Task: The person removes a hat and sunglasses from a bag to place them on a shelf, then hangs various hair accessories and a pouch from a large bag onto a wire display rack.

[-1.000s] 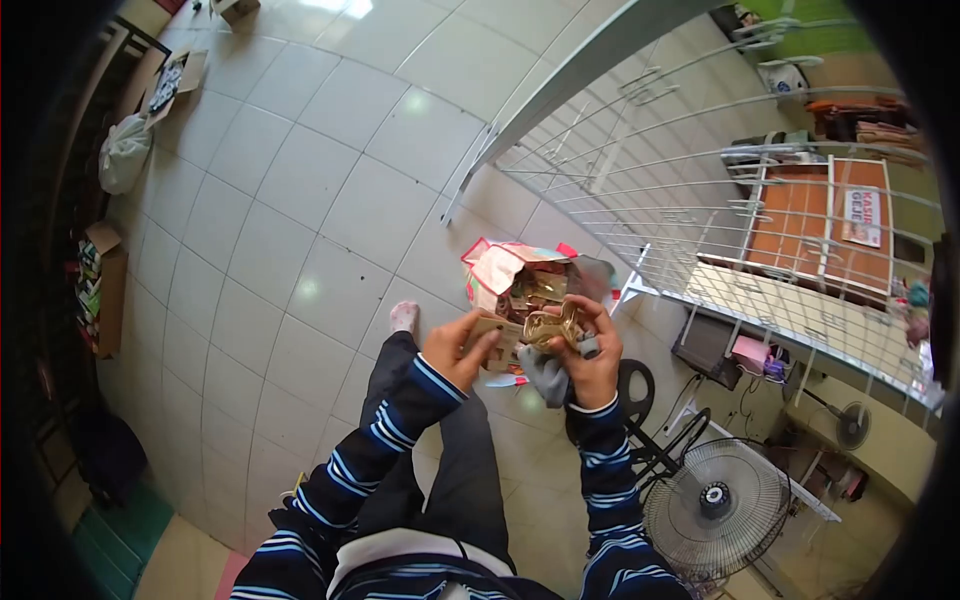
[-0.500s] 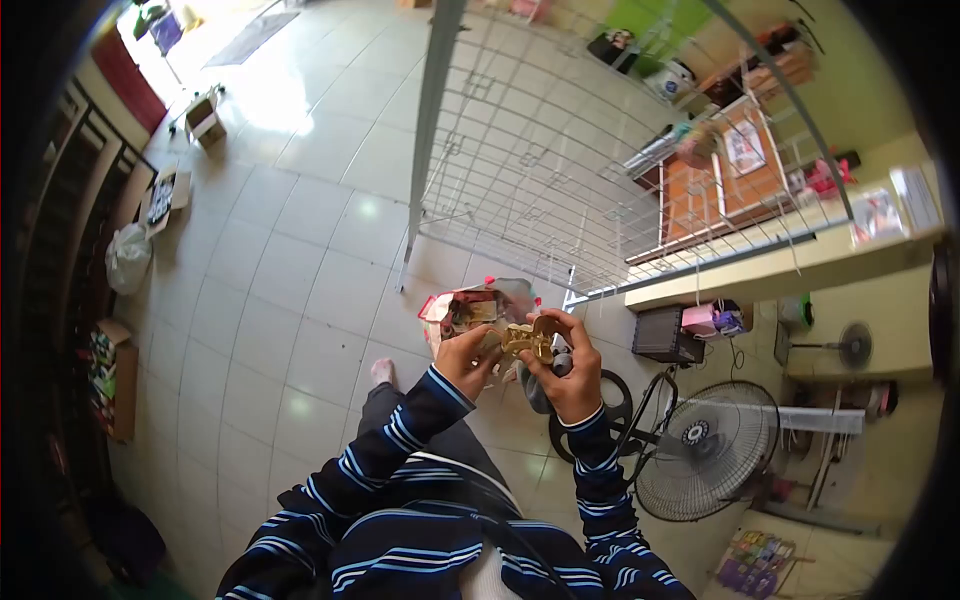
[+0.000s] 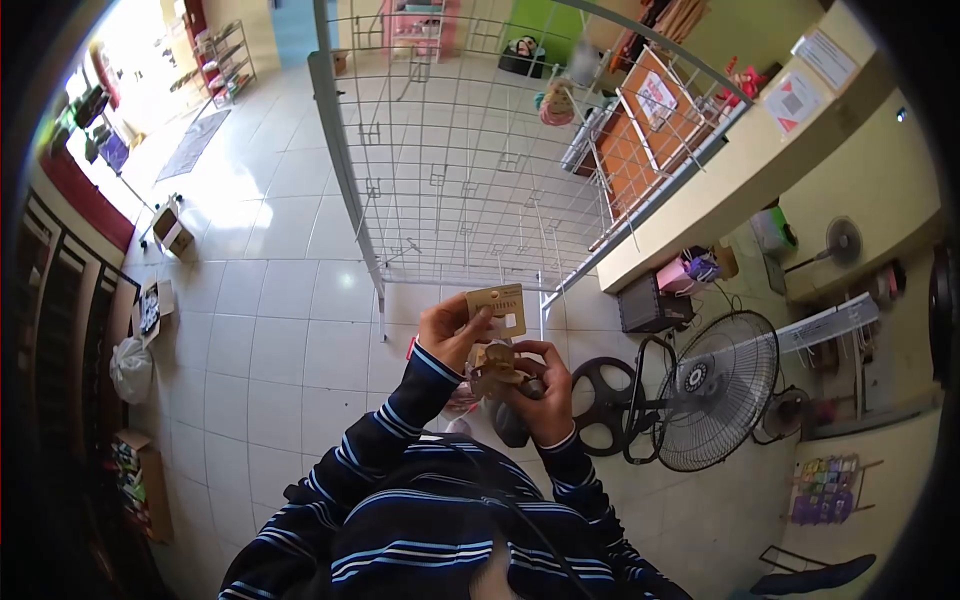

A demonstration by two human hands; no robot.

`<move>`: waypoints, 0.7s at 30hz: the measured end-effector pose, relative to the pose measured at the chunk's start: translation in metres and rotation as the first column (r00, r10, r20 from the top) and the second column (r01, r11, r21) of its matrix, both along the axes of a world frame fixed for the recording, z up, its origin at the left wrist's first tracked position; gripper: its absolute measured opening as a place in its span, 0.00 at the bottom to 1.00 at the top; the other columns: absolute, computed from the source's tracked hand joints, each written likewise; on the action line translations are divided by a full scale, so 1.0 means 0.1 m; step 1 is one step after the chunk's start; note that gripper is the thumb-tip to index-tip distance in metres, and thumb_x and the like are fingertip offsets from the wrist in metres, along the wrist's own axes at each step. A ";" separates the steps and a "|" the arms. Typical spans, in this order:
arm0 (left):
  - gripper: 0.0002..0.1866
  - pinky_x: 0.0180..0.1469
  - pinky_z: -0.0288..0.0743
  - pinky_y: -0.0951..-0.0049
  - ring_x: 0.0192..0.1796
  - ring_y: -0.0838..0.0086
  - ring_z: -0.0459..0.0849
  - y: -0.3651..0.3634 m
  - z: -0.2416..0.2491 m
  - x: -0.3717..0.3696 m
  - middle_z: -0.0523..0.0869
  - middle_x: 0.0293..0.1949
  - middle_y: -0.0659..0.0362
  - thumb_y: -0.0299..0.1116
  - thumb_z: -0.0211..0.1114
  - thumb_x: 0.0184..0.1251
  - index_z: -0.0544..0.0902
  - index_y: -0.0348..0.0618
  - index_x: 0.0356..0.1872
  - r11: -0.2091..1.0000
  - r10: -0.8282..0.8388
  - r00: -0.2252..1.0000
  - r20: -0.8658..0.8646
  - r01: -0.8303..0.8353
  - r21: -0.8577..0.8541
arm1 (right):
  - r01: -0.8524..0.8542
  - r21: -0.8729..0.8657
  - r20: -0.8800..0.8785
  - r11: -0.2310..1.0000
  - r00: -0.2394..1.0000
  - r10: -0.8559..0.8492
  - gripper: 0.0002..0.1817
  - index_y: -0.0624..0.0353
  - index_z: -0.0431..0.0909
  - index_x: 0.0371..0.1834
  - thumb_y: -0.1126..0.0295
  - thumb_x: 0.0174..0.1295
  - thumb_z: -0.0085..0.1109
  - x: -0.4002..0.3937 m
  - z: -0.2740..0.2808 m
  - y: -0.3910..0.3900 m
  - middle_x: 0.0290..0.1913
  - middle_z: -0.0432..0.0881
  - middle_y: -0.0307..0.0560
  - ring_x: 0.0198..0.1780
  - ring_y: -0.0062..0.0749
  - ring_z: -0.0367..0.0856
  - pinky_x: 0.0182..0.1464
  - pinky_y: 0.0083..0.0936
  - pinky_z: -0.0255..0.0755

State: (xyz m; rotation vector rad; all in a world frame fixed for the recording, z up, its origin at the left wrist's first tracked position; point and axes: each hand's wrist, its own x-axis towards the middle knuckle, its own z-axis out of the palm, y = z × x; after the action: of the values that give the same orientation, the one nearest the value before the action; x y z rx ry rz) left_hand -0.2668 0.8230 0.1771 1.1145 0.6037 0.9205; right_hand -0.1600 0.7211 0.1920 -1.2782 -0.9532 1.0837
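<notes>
My left hand [image 3: 449, 332] pinches a tan hang card [image 3: 510, 322] with a punched hole, printed lettering and a small white patch. Just below the card, my right hand [image 3: 546, 397] has its fingers wrapped round a shiny gold-brown item [image 3: 497, 366], whose exact kind I cannot make out. Whether the card and the item are joined is hidden by the fingers. A dark grey rounded thing [image 3: 511, 424] shows beneath my right hand. Part of a reddish bundle [image 3: 461, 398] shows under my left wrist.
A white wire grid rack [image 3: 450, 200] stands ahead, with small hooks on its mesh. At right are a large floor fan [image 3: 697, 377], its black round base [image 3: 603, 405] and a dark crate [image 3: 650, 303]. Open cartons [image 3: 152, 308] and a white bag [image 3: 131, 368] line the left.
My view has lifted and turned toward the rack. The tan card now shows upright in my left hand. The gold-brown item has moved down and left with my right hand.
</notes>
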 end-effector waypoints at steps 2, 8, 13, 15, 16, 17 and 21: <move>0.12 0.35 0.74 0.79 0.33 0.77 0.78 -0.06 0.06 0.02 0.79 0.29 0.55 0.29 0.55 0.56 0.74 0.31 0.38 0.997 0.007 1.000 0.026 -0.009 0.078 | 0.049 0.033 0.000 0.998 0.999 -0.049 0.26 0.65 0.60 0.43 0.76 0.40 0.62 0.00 -0.01 -0.02 0.37 0.75 0.53 0.39 0.28 0.74 0.43 0.20 0.68; 0.08 0.37 0.73 0.79 0.32 0.73 0.79 -0.14 0.22 0.01 0.80 0.28 0.54 0.23 0.55 0.53 0.75 0.29 0.34 0.973 0.000 0.997 -0.082 0.019 0.230 | 0.160 0.128 0.032 0.979 0.986 -0.165 0.24 0.65 0.65 0.42 0.76 0.40 0.62 0.03 -0.04 -0.04 0.36 0.76 0.50 0.38 0.27 0.75 0.42 0.20 0.69; 0.06 0.35 0.73 0.78 0.29 0.73 0.79 -0.14 0.34 -0.05 0.80 0.26 0.54 0.23 0.59 0.49 0.77 0.31 0.29 0.895 0.116 0.958 -0.263 0.014 0.447 | 0.190 0.158 0.106 0.969 0.972 -0.208 0.23 0.64 0.67 0.42 0.75 0.40 0.62 0.03 -0.12 -0.05 0.36 0.76 0.48 0.37 0.25 0.75 0.41 0.19 0.69; 0.06 0.34 0.73 0.78 0.29 0.73 0.79 -0.14 0.37 -0.08 0.80 0.25 0.54 0.23 0.60 0.48 0.77 0.31 0.28 0.888 0.111 0.954 -0.277 0.030 0.459 | 0.183 0.206 0.162 0.961 0.962 -0.218 0.24 0.63 0.67 0.42 0.76 0.39 0.62 0.03 -0.17 -0.07 0.36 0.76 0.48 0.36 0.25 0.75 0.40 0.17 0.69; 0.06 0.33 0.73 0.79 0.28 0.73 0.79 -0.14 0.37 -0.09 0.80 0.24 0.54 0.23 0.61 0.47 0.77 0.32 0.28 0.889 0.096 0.948 -0.304 0.056 0.455 | 0.185 0.206 0.162 0.961 0.962 -0.220 0.24 0.63 0.67 0.42 0.76 0.39 0.62 0.03 -0.17 -0.07 0.36 0.76 0.48 0.36 0.25 0.75 0.40 0.17 0.69; 0.06 0.33 0.73 0.79 0.28 0.74 0.79 -0.13 0.37 -0.10 0.80 0.24 0.54 0.23 0.61 0.47 0.77 0.32 0.28 0.890 0.081 0.940 -0.331 0.082 0.449 | 0.182 0.214 0.194 0.960 0.955 -0.224 0.24 0.63 0.66 0.43 0.76 0.39 0.62 0.03 -0.16 -0.09 0.36 0.76 0.48 0.37 0.25 0.75 0.40 0.18 0.69; 0.07 0.32 0.73 0.80 0.27 0.75 0.79 -0.16 0.39 -0.11 0.80 0.24 0.55 0.24 0.62 0.46 0.78 0.32 0.28 0.895 0.054 0.948 -0.314 0.094 0.436 | 0.182 0.200 0.145 0.963 0.966 -0.213 0.24 0.66 0.64 0.42 0.77 0.39 0.61 -0.03 -0.03 -0.14 0.35 0.77 0.48 0.37 0.23 0.74 0.39 0.17 0.69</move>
State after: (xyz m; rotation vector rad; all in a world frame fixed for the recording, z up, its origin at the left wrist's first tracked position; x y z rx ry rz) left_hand -0.2777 0.8069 0.2163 1.7072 0.6574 0.8898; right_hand -0.1633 0.7072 0.1893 -1.2924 -1.0017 0.7247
